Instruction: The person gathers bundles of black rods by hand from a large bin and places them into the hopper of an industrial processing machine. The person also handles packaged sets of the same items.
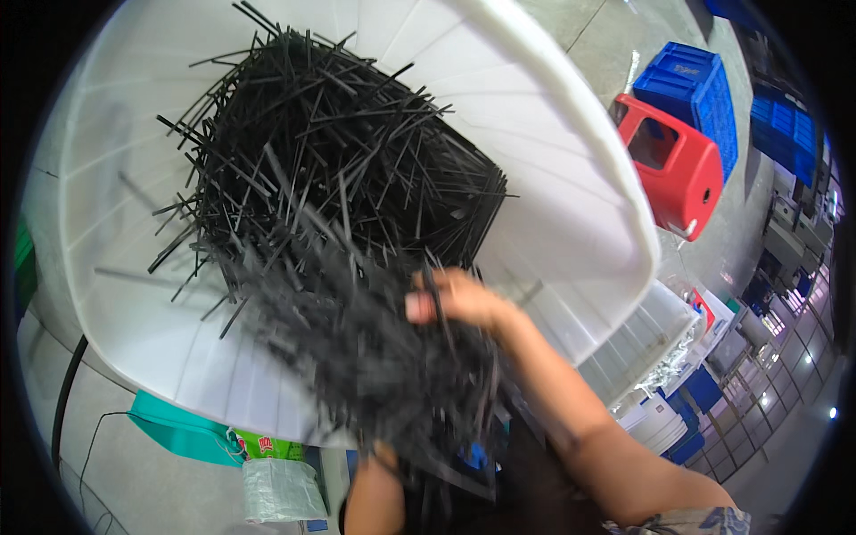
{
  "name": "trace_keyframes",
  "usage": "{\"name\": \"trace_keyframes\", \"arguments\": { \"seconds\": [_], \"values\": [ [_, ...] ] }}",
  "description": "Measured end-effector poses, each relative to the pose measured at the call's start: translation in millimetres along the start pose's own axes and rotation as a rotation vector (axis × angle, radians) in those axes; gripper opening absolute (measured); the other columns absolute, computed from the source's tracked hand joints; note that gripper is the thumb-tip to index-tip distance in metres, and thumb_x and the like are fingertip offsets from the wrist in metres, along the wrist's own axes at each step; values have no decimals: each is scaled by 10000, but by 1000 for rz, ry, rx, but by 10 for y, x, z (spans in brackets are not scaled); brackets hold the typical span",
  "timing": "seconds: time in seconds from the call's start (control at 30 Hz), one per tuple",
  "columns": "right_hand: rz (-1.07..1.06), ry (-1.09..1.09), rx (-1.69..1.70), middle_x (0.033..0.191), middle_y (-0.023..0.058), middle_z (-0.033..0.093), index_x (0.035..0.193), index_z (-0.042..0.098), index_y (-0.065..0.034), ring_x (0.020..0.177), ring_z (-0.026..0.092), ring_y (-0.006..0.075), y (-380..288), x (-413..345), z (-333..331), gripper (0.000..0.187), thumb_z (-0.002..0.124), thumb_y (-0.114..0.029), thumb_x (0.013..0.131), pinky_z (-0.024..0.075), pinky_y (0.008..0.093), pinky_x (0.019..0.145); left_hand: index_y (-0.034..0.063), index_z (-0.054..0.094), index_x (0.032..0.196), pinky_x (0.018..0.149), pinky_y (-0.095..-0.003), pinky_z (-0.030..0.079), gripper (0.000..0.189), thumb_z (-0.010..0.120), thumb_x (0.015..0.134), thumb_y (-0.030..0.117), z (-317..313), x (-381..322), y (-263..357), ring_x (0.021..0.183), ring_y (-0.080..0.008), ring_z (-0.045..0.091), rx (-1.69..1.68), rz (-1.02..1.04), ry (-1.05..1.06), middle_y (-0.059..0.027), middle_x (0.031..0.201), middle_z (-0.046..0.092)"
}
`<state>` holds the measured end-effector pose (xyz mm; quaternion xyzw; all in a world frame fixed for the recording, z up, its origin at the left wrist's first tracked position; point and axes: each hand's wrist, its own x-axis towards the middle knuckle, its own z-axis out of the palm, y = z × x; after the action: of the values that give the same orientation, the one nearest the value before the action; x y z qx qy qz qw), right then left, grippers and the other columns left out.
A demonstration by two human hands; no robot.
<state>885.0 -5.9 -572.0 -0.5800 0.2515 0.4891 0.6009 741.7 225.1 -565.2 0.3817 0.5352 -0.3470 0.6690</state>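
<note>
A large white plastic tub (555,180) holds a tangled heap of thin black strips (334,134), many poking out in all directions. Over the near side of the tub, a big loose bunch of similar strips (388,361) is blurred by motion. My right hand (455,301) grips this bunch at its upper right side, thumb showing and a strip crossing the fingers. My left hand (382,458) is below the bunch at the bottom of the view. Strips cover most of it, so its fingers are hidden.
Right of the tub, a red plastic housing (695,167) stands beside a blue crate (682,80) on the floor. A translucent bin (642,341) with shiny scraps sits at lower right. A teal basin (180,428), a pale sack (281,488) and a black cable (67,394) lie lower left.
</note>
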Motion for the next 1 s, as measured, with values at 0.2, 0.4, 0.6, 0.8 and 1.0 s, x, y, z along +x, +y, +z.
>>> {"name": "trace_keyframes", "arguments": {
  "seconds": [0.2,0.4,0.6,0.8,1.0],
  "values": [
    [44,-3,289,848,72,609,962,616,-18,809,557,123,659,1440,-858,381,544,-360,812,425,267,735,59,378,1239,917,-365,383,698,324,819,613,647,1022,226,1115,-232,424,-276,70,129,-91,1230,421],
    [-14,-92,733,1032,78,575,1145,522,-54,929,543,127,831,1154,-892,495,480,-438,835,408,259,841,21,258,1291,962,-339,289,868,537,720,611,197,866,-195,1129,-237,379,446,614,158,-112,1257,367],
    [125,-16,376,1302,142,364,1278,351,-27,1202,336,209,982,1503,-676,615,521,-402,821,231,308,1006,82,349,1139,883,-322,398,747,802,570,251,282,1183,-118,968,-194,472,246,545,290,-74,1092,452],
    [-65,-94,381,1213,85,462,1318,328,-142,1114,411,161,653,1160,-389,597,581,-299,801,272,275,962,84,444,1132,807,-323,466,456,620,762,285,-37,1092,-243,930,-219,533,-253,178,55,-101,1108,497],
    [228,-20,464,860,92,604,933,617,-2,779,538,173,-158,-44,52,645,458,-607,779,421,300,732,78,348,1255,844,-331,433,565,507,811,388,346,-278,-144,1039,-216,477,124,319,-36,-66,1202,447]
  ]
}}
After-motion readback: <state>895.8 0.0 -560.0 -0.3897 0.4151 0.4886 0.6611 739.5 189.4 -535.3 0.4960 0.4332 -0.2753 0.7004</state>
